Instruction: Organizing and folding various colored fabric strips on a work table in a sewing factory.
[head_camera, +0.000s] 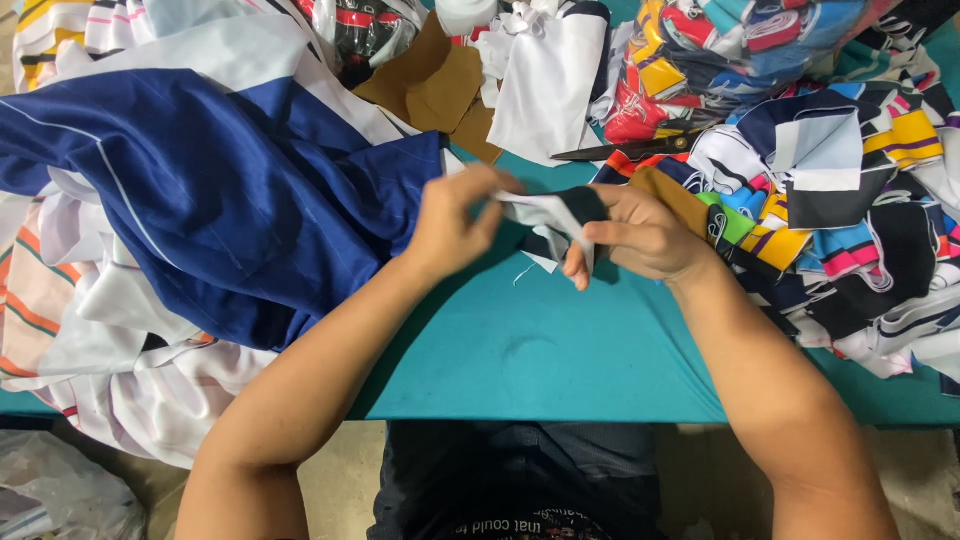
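Both hands are closed on a small white-and-black scrap of cloth (556, 215), held just above the teal cloth-covered surface (560, 355): the left hand (452, 225) pinches its white edge, the right hand (640, 238) grips its black end. The step looks like pulling the scrap flat or folding it; a clean result would call for an even grip along the edges. A big navy-and-white sheet of fabric (210, 190) lies left, bright striped offcuts (840, 190) right, black scissors (625, 148) beyond. Bare floor shows below.
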